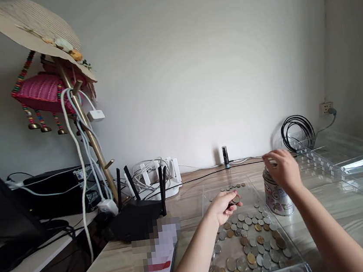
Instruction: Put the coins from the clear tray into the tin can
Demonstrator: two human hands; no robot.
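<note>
My left hand (225, 206) is closed on several coins (236, 200), held above a clear plastic tray (295, 257). Many loose silver and gold coins (252, 259) lie spread over the tray. To its right, a round tin (278, 201) with a floral print stands upright on the table. Over the tin's top is my right hand (281, 167), its fingers bent down toward the rim. Its fingertips are partly hidden, so I cannot make out whether they hold a coin.
Left of the tray lies a phone (159, 260), partly blurred, with a black router (136, 217) behind it. A small dark bottle (225, 156) stands near the wall. Clear plastic panels (351, 164) and a coiled black cable (297, 133) occupy the right back.
</note>
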